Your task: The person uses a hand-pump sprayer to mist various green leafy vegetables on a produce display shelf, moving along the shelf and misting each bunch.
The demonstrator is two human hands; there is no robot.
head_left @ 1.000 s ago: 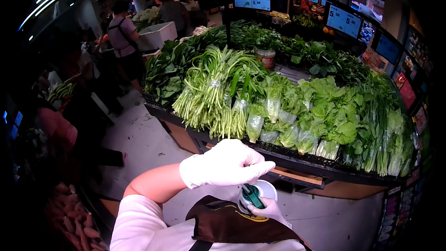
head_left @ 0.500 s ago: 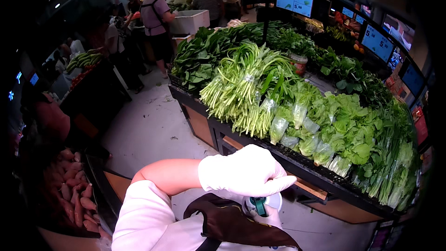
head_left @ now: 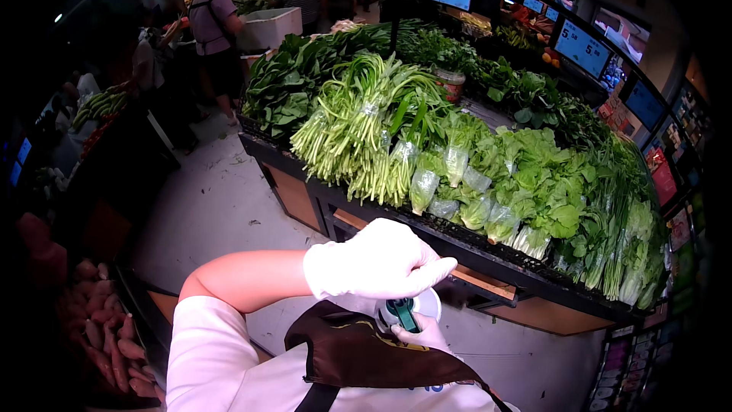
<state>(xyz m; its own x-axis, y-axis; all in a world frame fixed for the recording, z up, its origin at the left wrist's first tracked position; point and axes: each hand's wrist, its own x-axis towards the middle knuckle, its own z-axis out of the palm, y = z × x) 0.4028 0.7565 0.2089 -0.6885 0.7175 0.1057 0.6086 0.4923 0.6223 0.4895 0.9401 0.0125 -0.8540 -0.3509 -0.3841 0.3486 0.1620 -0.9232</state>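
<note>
My left hand (head_left: 381, 261), in a white glove, is held out in front of my chest with its fingers curled under. One digit points to the right. What the curled fingers hold, if anything, is hidden beneath the hand. Below it, close to my body, my gloved right hand (head_left: 427, 334) is closed around the dark green handle (head_left: 402, 313) of a white, round-topped container (head_left: 428, 304). It looks like a hand sprayer, but most of it is covered by my left hand and brown apron (head_left: 351, 343).
A black-edged stand (head_left: 450, 233) ahead holds leafy greens, with bundled stems (head_left: 354, 130) and wrapped lettuces (head_left: 526, 183). Sweet potatoes (head_left: 107, 328) lie in a bin at lower left. Price screens (head_left: 583, 47) hang behind the greens. Other people (head_left: 210, 23) stand at the far left.
The view has swung right and slightly down, so the stand and screens sit farther left and higher. Both hands keep nearly the same pose, left hand above the green-handled container.
</note>
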